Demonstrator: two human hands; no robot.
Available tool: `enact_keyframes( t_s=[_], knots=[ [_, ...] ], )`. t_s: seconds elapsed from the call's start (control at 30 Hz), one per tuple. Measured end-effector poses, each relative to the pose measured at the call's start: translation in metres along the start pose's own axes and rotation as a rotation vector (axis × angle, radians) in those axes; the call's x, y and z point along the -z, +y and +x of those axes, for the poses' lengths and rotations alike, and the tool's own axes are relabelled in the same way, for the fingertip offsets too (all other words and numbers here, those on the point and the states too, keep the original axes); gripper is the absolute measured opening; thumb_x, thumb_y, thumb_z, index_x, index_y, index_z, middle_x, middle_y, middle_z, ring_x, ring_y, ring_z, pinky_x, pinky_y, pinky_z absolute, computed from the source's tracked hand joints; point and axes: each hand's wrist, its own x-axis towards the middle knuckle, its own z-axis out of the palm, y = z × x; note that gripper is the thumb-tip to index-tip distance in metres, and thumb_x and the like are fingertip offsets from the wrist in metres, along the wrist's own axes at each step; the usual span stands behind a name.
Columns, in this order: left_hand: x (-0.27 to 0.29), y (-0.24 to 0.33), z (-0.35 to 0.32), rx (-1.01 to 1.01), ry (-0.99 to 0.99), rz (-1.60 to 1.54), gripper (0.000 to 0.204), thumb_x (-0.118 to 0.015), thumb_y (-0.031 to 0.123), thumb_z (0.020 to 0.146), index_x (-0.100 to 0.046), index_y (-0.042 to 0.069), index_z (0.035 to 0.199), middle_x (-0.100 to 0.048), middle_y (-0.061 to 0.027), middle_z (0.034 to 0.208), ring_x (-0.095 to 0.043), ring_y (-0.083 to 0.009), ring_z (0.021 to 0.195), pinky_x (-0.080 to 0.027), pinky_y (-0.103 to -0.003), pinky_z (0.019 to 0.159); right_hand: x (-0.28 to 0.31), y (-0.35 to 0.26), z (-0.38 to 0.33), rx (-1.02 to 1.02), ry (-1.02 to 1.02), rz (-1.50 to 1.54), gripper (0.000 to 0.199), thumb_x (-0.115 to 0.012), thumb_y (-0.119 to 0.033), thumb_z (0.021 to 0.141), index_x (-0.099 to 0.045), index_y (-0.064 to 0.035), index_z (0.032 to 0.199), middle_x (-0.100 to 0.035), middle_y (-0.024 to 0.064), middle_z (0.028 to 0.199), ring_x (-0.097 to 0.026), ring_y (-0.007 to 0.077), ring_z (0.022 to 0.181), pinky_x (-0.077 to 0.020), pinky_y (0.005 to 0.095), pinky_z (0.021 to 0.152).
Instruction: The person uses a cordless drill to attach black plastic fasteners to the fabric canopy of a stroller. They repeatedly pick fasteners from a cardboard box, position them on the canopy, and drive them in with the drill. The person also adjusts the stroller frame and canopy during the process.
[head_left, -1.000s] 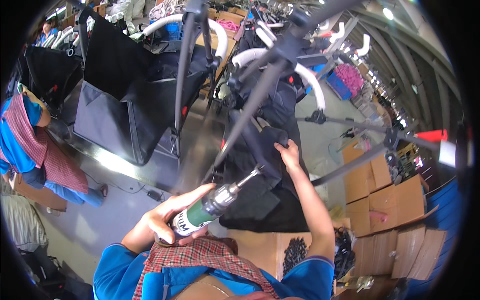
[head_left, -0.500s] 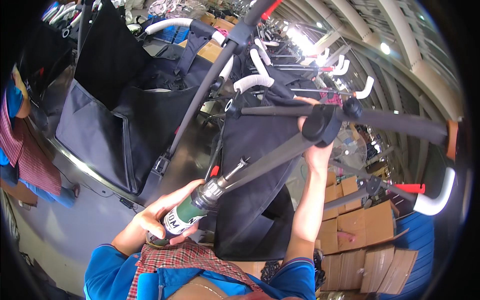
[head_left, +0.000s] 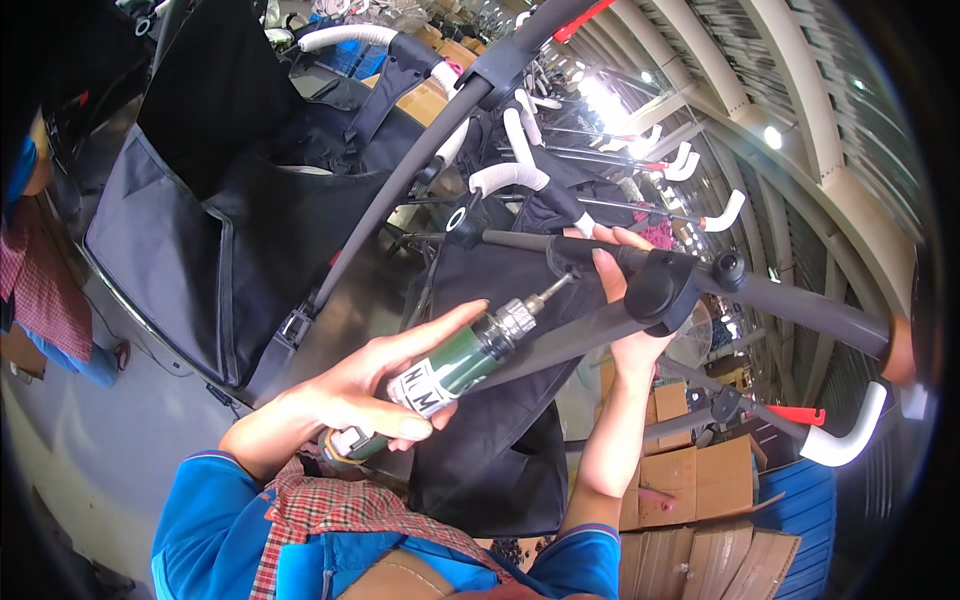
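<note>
Your left hand (head_left: 365, 385) is wrapped around a green pneumatic screwdriver (head_left: 450, 365), its grip closed on the smooth barrel over a pale label band, thumb along the underside and forefinger stretched along the top toward the knurled metal chuck. The thin bit (head_left: 550, 291) points up and to the right at the stroller frame, and its tip sits just short of the black plastic hinge joint (head_left: 660, 290); whether it already touches a screw head is too small to tell. Your right hand (head_left: 615, 300) reaches up from below, its grip closed around the dark grey frame tube (head_left: 800, 305) beside that joint, steadying it. This looks like the fastening step at the joint: the tool is lined up, the frame is braced. The next move, as far as one can judge, calls for seating the bit squarely before you drive, since a tilted bit on a round tube may skid off; keep the bracing fingers clear of the bit's line. The tube is matte and round, and it ends to the right in a white curved handle (head_left: 850, 435). Black woven fabric of the stroller seat (head_left: 490, 440) hangs slack below the tool. More black strollers (head_left: 200, 230) with white foam-covered bars stand to the left, and brown cardboard boxes (head_left: 690, 500) are stacked at lower right.
</note>
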Motion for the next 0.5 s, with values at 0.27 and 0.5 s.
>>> enact_keyframes(
  t_s=[0.27,0.5],
  knots=[
    [-0.004,0.004,0.022,-0.005,-0.015,0.188,0.105,-0.076,0.008,0.079,-0.006,0.017,0.156,-0.059,-0.0045,0.084,-0.056,-0.0074,0.061,-0.049,-0.023,0.055,0.020,0.019,0.002,0.139,-0.277,0.049,0.033,-0.052,0.005,0.093,-0.049,0.0084,0.125,-0.063,0.0240,0.119,-0.063,0.0300,0.110,-0.0475,0.0401,0.098],
    [-0.032,0.008,0.025,0.021,0.073,0.112,0.101,-0.070,-0.002,0.077,-0.007,0.013,0.156,-0.059,-0.0107,0.085,-0.058,-0.0126,0.061,-0.049,-0.026,0.055,0.011,0.024,-0.003,0.073,-0.152,0.242,0.039,-0.056,0.010,0.082,-0.056,0.0102,0.120,-0.066,0.0209,0.116,-0.064,0.0253,0.109,-0.0497,0.0358,0.094]
  ],
)
